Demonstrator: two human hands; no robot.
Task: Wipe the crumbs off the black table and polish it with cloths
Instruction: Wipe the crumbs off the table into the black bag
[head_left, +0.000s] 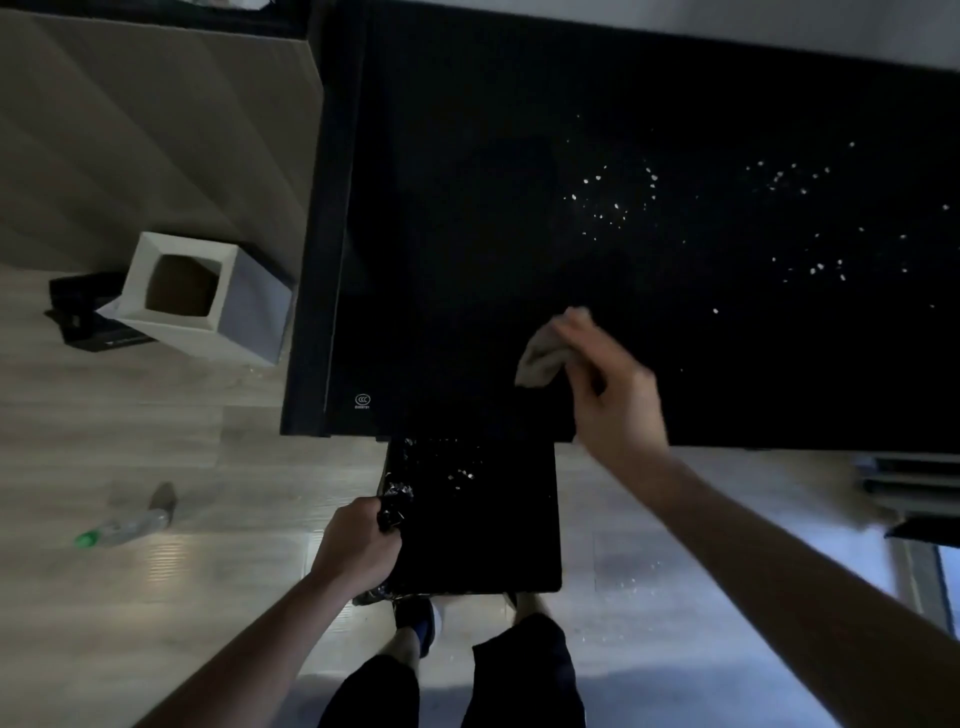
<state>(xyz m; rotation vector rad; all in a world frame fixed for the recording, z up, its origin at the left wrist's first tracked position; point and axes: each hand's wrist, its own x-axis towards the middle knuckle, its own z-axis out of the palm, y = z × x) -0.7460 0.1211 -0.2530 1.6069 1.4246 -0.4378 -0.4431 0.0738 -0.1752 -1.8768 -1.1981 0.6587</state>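
The black table (467, 234) fills the upper middle and right of the view. Pale crumbs (618, 202) lie scattered across its middle and right part. My right hand (608, 384) is over the table's front edge, shut on a crumpled grey cloth (543, 358) that touches the surface. My left hand (358, 540) grips the left rim of a black tray (509, 530) lined with a crinkled black bag, held just below the table's front edge. A few crumbs (460, 474) lie in the tray's far part.
A white square bin (249, 312) stands on the wooden floor left of the table, next to a black box (78, 312). A plastic bottle with a green cap (122, 527) lies on the floor. Some crumbs (631, 579) dot the floor by my feet.
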